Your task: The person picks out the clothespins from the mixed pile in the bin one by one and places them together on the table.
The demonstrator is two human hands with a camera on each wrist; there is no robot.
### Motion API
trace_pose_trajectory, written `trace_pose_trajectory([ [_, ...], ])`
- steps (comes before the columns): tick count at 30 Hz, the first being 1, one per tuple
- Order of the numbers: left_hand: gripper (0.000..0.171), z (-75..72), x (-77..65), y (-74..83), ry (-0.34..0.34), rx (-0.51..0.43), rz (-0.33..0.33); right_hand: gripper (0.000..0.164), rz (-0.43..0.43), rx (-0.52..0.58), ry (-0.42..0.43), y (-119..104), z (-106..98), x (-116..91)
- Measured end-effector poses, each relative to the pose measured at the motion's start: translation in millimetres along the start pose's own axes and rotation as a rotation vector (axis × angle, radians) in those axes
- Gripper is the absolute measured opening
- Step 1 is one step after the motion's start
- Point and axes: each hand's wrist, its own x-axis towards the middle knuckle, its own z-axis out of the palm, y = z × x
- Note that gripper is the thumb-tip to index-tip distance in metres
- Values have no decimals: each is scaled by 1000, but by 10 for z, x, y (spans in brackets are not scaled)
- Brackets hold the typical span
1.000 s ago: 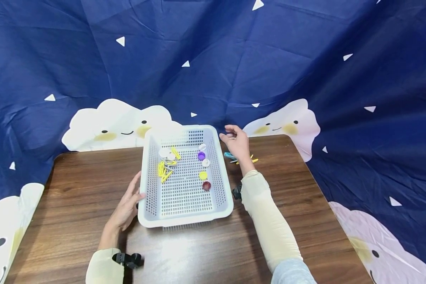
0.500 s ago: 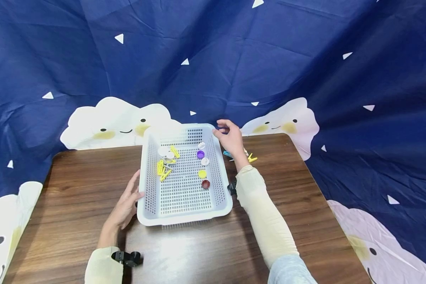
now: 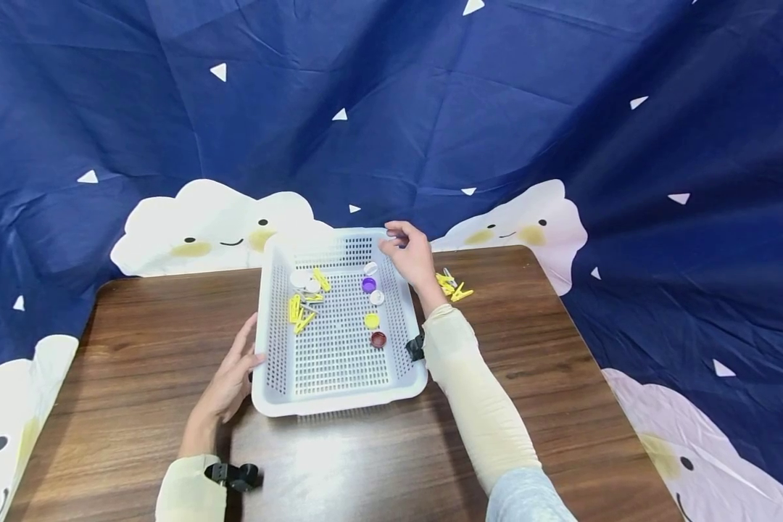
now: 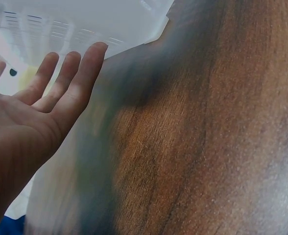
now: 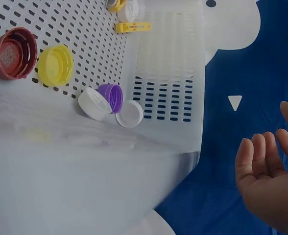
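Note:
A white perforated plastic basket (image 3: 339, 407) sits on the wooden table. My left hand (image 3: 230, 380) rests at its left side, fingers extended against the wall; the left wrist view has that hand (image 4: 46, 103) under the basket's edge. Over the far right corner of the rim hovers my right hand (image 3: 414, 257), fingers loosely bent, with nothing visible between them in the right wrist view. Down the basket's right side runs a row of bottle caps: white (image 3: 370, 269), purple (image 3: 368, 285), white, yellow (image 3: 372, 320) and dark red (image 3: 378, 339). Yellow clothespins (image 3: 304, 321) and white caps (image 3: 299, 279) lie at the left.
Right of the basket, several clothespins (image 3: 455, 290), mostly yellow, lie on the table (image 3: 522, 348). A blue curtain (image 3: 378, 94) with white cloud prints hangs behind the table.
My right hand has moved left, from beside the basket to above its far right corner, uncovering more of the yellow clothespins on the table. My left hand stays at the basket's side.

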Motion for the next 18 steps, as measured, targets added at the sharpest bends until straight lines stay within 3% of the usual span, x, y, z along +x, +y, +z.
trace_pose_trajectory([
  [18,74,-7,-6,-36,-10,-9,23,40,76,-43,-121,137,402,-140],
])
